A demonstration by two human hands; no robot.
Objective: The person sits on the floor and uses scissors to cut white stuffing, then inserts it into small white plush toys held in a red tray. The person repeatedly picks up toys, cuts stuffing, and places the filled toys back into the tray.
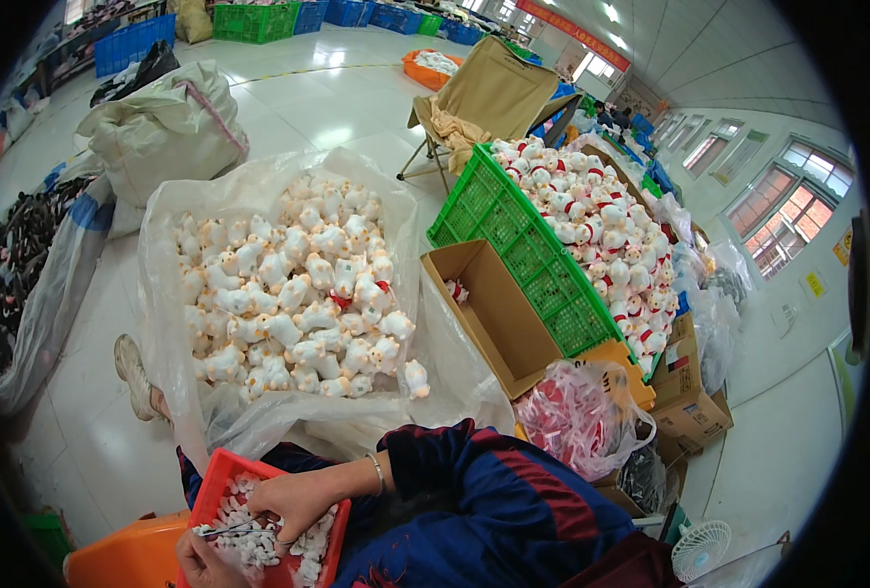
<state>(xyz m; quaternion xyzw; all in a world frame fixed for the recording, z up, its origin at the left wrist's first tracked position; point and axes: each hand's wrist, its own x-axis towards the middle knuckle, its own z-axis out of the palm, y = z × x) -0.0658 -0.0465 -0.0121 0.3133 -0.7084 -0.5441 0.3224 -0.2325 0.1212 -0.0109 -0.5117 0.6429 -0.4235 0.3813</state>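
Note:
A red plastic tray (221, 466) sits at my lap, holding many small white fluffy pieces (312, 552). Over it, my right hand (302, 498), with a bracelet at the wrist, is closed around a slim silvery metal tool (231, 530); whether it is scissors or forceps I cannot tell. The tool points left, toward my left hand (207, 563). That hand's fingers are pinched together near the tool's tip at the tray's left side. A bit of white shows there, but what the fingers hold is mostly hidden.
Ahead lies a clear plastic sack (160, 265) of white plush toys (298, 294). To its right stand an open cardboard box (498, 323) and a green crate (513, 255) heaped with red-scarfed white plush toys (592, 211). An orange stool (126, 557) is at lower left, a folding chair (489, 88) beyond.

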